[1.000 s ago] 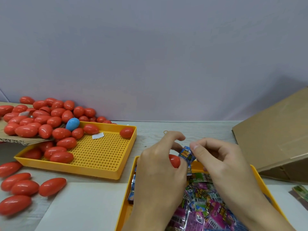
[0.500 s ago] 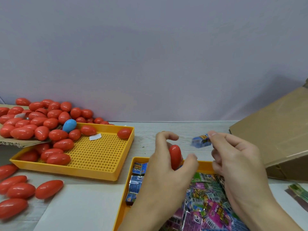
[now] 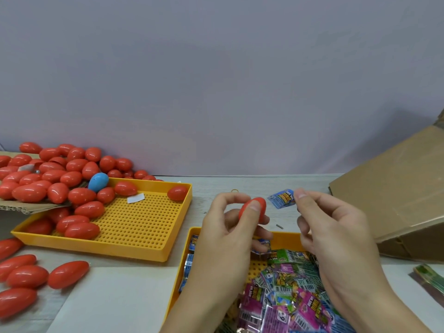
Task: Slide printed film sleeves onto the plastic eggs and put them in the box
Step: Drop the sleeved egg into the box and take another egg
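Since last frame egg and sleeve pulled apart, both lifted.
Left hand (image 3: 223,239) grips red egg (image 3: 252,209) over near tray (image 3: 185,272); my right hand (image 3: 334,234) pinches blue sleeve (image 3: 281,198) just right of egg, not touching. Box (image 3: 394,200) far right.

pink film sleeve (image 3: 278,316) | reads "6+" | other print illegible

hands (image 3: 225,239): two, bare | forearms: bare | sleeves: none visible | nails: short
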`<action>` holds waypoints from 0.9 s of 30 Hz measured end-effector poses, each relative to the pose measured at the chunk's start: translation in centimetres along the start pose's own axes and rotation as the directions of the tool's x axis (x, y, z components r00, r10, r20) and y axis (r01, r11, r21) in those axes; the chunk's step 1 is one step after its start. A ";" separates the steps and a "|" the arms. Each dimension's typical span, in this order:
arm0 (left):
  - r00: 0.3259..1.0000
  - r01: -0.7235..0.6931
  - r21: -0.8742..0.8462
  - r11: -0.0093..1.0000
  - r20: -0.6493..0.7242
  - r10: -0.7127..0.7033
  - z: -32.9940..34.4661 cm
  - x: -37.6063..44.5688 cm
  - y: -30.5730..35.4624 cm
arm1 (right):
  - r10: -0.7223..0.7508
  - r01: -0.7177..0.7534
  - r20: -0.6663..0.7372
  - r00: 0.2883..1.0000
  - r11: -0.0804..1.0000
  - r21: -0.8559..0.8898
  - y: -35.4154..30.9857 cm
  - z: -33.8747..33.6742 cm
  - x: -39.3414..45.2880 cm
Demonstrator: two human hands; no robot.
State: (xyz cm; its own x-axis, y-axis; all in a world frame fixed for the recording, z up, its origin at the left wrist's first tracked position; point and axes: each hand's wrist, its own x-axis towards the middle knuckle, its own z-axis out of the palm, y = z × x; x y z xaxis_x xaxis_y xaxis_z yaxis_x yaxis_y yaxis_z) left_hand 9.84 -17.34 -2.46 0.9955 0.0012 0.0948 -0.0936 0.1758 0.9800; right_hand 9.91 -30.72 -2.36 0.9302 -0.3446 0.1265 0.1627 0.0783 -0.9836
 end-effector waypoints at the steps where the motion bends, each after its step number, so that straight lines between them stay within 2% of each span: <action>1: 1.000 0.010 -0.020 1.000 0.004 -0.010 0.0 0.1 0.0 | 0.005 -0.005 0.001 1.000 1.000 -0.003 0.0 0.0 0.0; 7: 0.992 0.128 -0.126 0.984 0.007 -0.129 0.0 0.2 0.1 | 0.024 -0.024 0.012 1.000 1.000 -0.010 0.3 0.1 0.0; 10: 0.974 0.220 -0.323 0.921 0.020 -0.226 0.1 0.1 0.4 | 0.028 -0.028 0.024 0.999 0.999 -0.017 0.4 0.1 0.1; 12: 0.967 0.252 -0.393 0.884 0.061 -0.249 0.2 0.0 0.6 | 0.025 -0.024 0.028 0.999 0.999 -0.023 0.4 0.2 0.1; 17: 0.971 0.240 -0.330 0.913 0.063 -0.233 0.1 0.1 0.3 | 0.013 -0.013 0.021 1.000 0.999 -0.042 0.5 0.2 0.1; 23: 0.980 0.169 -0.189 0.967 -0.069 -0.185 -0.4 0.5 -0.1 | 0.006 -0.003 0.049 0.999 0.998 -0.056 0.5 0.4 0.1; 27: 0.980 0.169 -0.154 0.974 -0.077 -0.182 -0.5 0.5 -0.1 | 0.006 -0.002 0.060 0.998 0.997 -0.076 0.5 0.5 0.0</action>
State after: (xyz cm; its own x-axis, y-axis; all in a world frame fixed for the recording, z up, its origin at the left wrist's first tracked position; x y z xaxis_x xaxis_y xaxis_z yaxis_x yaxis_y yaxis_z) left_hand 10.39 -16.86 -2.62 0.9941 0.0454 -0.0989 0.0790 0.3229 0.9431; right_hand 10.17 -30.27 -2.78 0.9492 -0.2876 0.1276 0.1355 0.0075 -0.9908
